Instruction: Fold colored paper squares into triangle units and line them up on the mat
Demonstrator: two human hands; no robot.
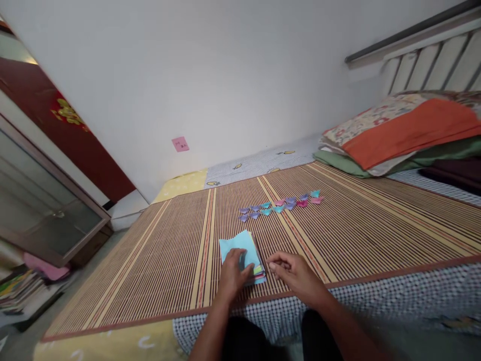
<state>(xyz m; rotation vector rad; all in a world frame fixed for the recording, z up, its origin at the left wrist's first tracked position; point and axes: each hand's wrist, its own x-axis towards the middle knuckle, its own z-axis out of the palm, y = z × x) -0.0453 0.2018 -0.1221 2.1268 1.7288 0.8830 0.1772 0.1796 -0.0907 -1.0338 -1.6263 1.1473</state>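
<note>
Left hand (pixel 232 273) flat on a stack of coloured paper squares (pixel 242 253), light blue sheet on top; fingers spread and pressing down, nothing pinched. Stack sits near the front edge of the bamboo mat (pixel 158 250) on the bed. Right hand (pixel 295 273) just beside the stack's right edge, fingers loosely curled, holding nothing, fingertips near the paper but can't tell if touching. Further back on the mat: two short rows of small folded paper pieces (pixel 280 204), purple, blue, pink. Folded bedding (pixel 406 133) piled at the far right.
</note>
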